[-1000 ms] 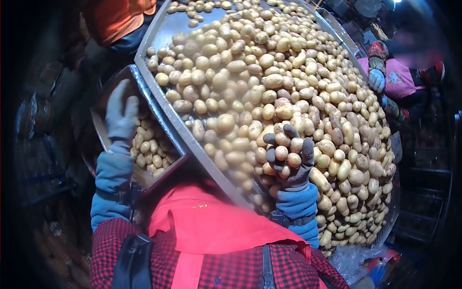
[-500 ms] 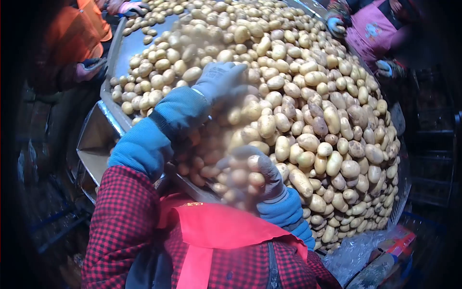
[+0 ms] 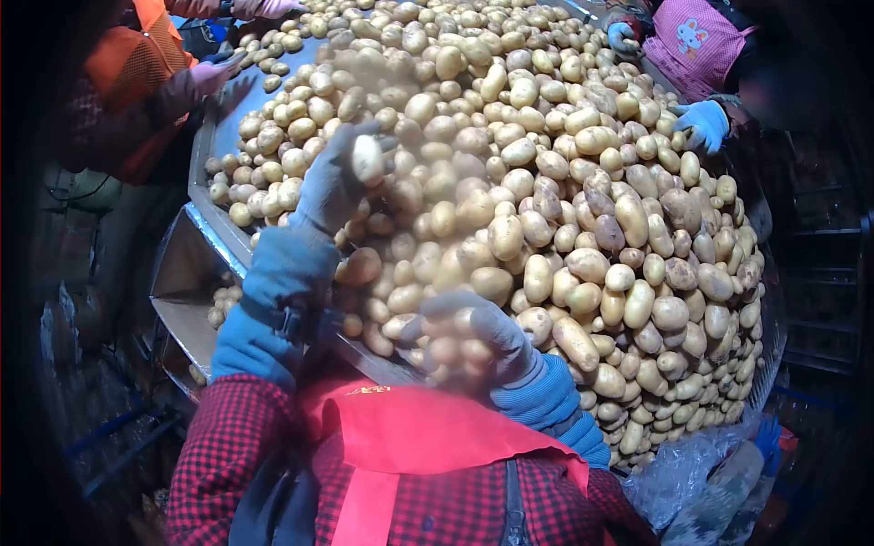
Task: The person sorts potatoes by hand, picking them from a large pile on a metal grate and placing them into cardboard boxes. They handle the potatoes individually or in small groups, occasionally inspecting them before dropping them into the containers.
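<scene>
Head view.

Item: left hand (image 3: 330,182), gloved in grey, gripping a single pale potato (image 3: 369,161) at its fingertips and hovering over the left part of the heap; the cuff is wearing a blue sleeve (image 3: 273,296).

Item: right hand (image 3: 487,337), gloved in grey, curling around a cluster of small potatoes (image 3: 451,350) near the table's near edge; blur is hiding their exact number. A second blue sleeve (image 3: 555,409) is covering this wrist.

Item: heap (image 3: 628,218), potatoes of mixed sizes, filling most of the table and piling thickest at centre and right; some are showing darker skins.

Item: table (image 3: 228,136), metal, with a raised rim, showing bare surface at the upper left.

Item: box (image 3: 180,314), standing open just beside the table's left rim, holding more potatoes (image 3: 221,300).

Item: red apron (image 3: 428,428), lying over the person's checked shirt (image 3: 228,446).

Item: person in an orange vest (image 3: 137,68), standing at the upper left and holding a gloved hand (image 3: 214,75) near the table's rim.

Item: person in a pink apron (image 3: 696,45), standing at the upper right, one blue glove (image 3: 703,125) reaching to the heap's edge.

Item: clear plastic (image 3: 674,469), lying crumpled at the lower right, beside a camouflage sleeve (image 3: 719,496).
</scene>
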The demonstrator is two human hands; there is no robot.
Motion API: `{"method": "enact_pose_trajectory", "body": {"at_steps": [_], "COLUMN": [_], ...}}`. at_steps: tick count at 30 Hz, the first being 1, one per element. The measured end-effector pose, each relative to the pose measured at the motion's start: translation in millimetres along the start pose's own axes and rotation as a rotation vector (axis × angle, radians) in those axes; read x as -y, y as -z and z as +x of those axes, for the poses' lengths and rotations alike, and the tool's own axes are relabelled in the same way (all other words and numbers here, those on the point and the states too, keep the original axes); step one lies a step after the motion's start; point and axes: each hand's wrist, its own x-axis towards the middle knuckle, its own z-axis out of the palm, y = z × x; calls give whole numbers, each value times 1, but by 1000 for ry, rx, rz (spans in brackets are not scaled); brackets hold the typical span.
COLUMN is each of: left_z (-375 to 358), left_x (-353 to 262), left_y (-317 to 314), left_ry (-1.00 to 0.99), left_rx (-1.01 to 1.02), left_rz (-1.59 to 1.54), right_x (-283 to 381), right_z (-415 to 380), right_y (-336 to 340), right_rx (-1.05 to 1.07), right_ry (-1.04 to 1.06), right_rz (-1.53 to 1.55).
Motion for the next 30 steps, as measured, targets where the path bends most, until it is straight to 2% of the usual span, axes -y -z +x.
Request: {"method": "enact_pose_trajectory", "body": {"at_steps": [1, 3, 4, 5, 7, 8, 10, 11, 12, 13, 15, 16, 18, 20, 24, 27, 28, 29, 30], "left_z": [-7, -31, -34, -41, -51, -55, -68, -81, -90, -96, -107, -110, -116, -126, -133, -115, -111, -107, -110], "left_x": [-2, -15, -11, -15, -17, -31, -35, -41, -52, -58, -44, -41, -34, -11, 11, 14, 11, 4, -6], "left_y": [6, 13, 10, 2, -21, -36, -73, -101, -124, -144, -174, -187, -213, -233, -262, -242, -234, -226, -216], "left_ry": [157, 265, 194, 205, -29, 123, 66, 55, -159, -385, -699, -736, -863, -891, -792, -719, -636, -409, -14], "left_rx": [-31, 3, 7, -14, 149, 187, 357, 441, 622, 797, 884, 913, 958, 1030, 1083, 1023, 998, 1033, 973], "left_rz": [-312, -291, -203, -155, 90, 153, 419, 511, 738, 958, 1071, 1118, 1269, 1501, 1683, 1154, 1027, 903, 571], "right_x": [-1, -1, -8, -24, -27, -29, -34, -42, -35, -36, -52, -48, -47, -46, -53, -55, -57, -59, -62], "right_z": [0, -6, 1, 6, -3, -6, -13, -11, -22, -22, -15, -22, -31, -37, -39, -35, -34, -32, -29], "right_y": [-3, -7, 17, 27, 7, 2, 3, 9, -8, -19, 1, 0, 4, 6, 8, 12, 14, 15, 17], "right_rx": [12, -19, 114, 150, 99, 86, 31, -25, -122, -193, -88, -56, -21, -15, -17, -7, -1, 0, 3], "right_ry": [-7, 10, -77, -1, -87, -138, -156, -203, -171, -198, -137, -53, -4, -10, 13, 47, 77, 112, 151], "right_rz": [-11, -13, 41, -63, -73, 7, -132, -48, -146, 73, 121, -142, -225, -204, -196, -228, -267, -295, -320]}}
